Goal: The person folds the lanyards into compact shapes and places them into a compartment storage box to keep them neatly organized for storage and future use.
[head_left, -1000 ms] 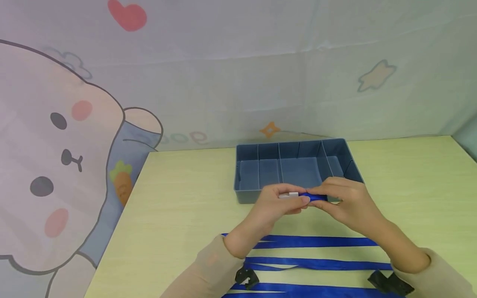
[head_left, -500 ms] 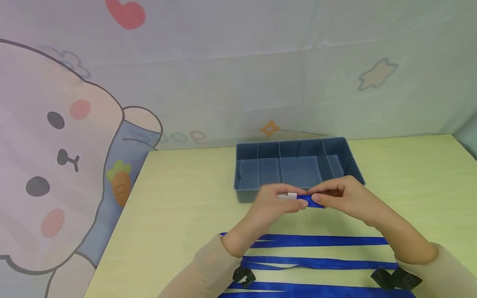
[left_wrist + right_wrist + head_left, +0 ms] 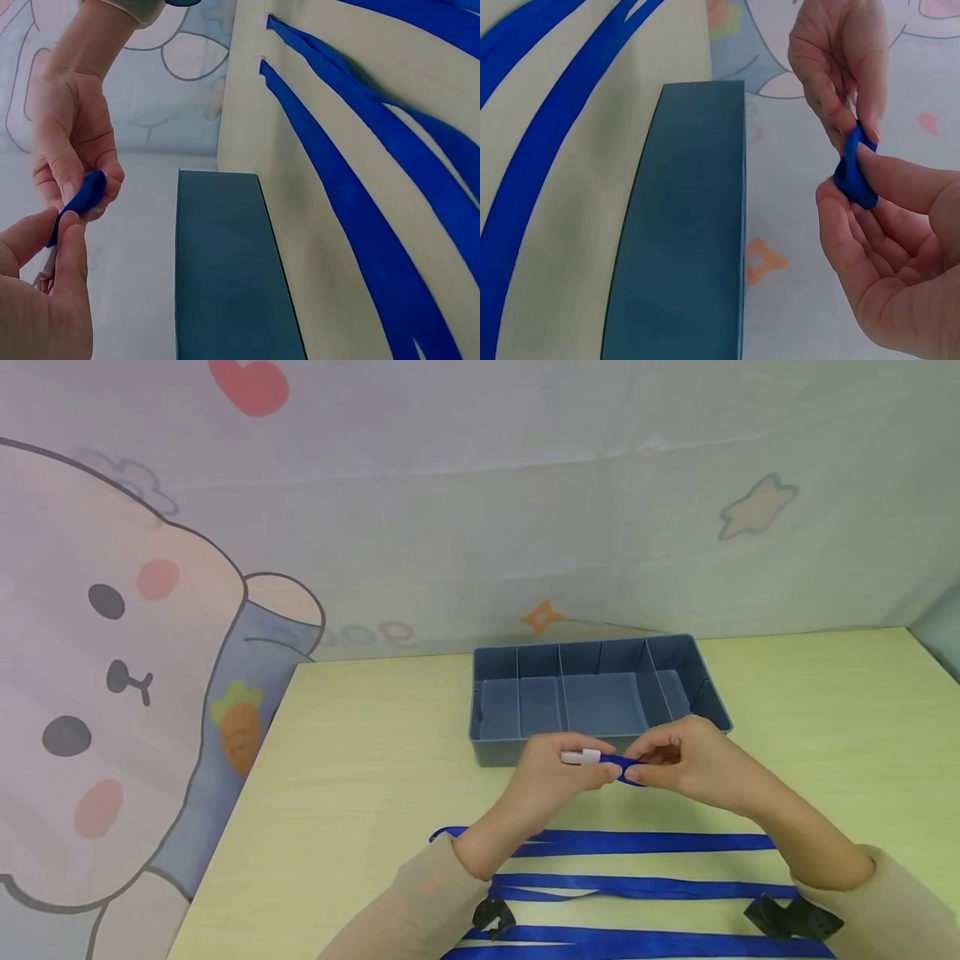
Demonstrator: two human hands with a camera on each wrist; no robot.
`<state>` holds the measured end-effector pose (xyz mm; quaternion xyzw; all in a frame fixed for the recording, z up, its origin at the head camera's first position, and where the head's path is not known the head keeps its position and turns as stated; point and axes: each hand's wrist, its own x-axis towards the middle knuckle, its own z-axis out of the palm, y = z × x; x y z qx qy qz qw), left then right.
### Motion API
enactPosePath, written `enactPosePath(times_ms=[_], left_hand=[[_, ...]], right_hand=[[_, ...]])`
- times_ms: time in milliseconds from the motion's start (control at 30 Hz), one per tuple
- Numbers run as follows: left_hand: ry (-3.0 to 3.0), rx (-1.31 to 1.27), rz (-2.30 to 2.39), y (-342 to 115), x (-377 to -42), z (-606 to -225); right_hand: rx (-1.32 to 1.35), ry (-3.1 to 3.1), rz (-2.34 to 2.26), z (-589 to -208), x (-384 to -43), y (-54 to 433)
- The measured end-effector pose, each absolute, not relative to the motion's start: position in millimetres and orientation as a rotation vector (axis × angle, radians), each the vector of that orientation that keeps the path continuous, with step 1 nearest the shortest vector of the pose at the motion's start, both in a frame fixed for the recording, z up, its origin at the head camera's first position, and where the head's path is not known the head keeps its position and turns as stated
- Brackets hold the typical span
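In the head view both hands meet before the tray's front wall. My left hand [image 3: 547, 772] pinches a blue lanyard [image 3: 627, 763] between thumb and fingers, close to its white clip [image 3: 589, 757]. Across from it, my right hand [image 3: 693, 770] pinches the lanyard's other end with thumb and fingertips. The band is bunched into a short bundle, raised off the table. A loop in the folded blue band [image 3: 853, 180] shows in the right wrist view. From the left wrist, the bundle [image 3: 88, 193] sits between both sets of fingertips.
A blue-grey divided tray [image 3: 517, 752] stands at the back of the pale table [image 3: 360, 752]. Several blue lanyards [image 3: 645, 842] lie stretched in rows below the forearms. Behind the table hangs a printed cloth [image 3: 450, 527].
My right thumb and fingers have shifted on the lanyard and drawn slightly toward the left hand. The end that stuck out flat now lies bent between the fingertips. The left hand keeps its pinch.
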<state>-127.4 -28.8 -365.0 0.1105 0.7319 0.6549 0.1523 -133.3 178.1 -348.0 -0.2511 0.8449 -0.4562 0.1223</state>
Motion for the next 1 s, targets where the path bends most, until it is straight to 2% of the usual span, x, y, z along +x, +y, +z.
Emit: enactPosePath(times_ms=[400, 700, 1000], left_hand=[[2.113, 0.239, 1.857, -32.9, -130.3, -367.2], [2.046, 0.266, 1.816, -43.8, -136.2, -366.4], [2.074, 0.330, 1.969, -64.9, -145.8, -365.2]], right_hand=[[-0.717, 2.571, -1.436, -354.4, -127.7, 169.4], [-0.684, 2.573, -1.429, -356.4, -127.5, 170.9], [-0.629, 2.586, -1.437, -359.1, -129.7, 177.2]])
